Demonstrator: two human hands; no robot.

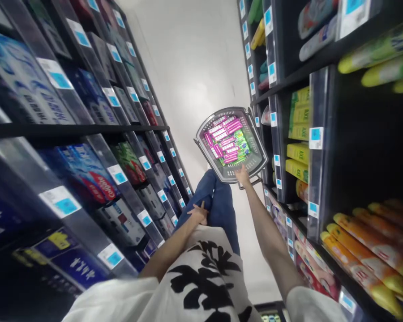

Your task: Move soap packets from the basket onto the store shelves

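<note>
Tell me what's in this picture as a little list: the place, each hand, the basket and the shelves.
place: shop aisle between two rows of shelves
left hand: rests on the blue trouser leg, holds nothing
right hand: on the near rim of the basket; grip too small to tell
basket: grey, filled with pink and green packs
left side: boxes behind blue price tags
right side: yellow and orange tubes lying in rows

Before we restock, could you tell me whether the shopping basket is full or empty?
Well filled: pink and green packs cover the floor of the shopping basket, which the right hand holds.
</note>
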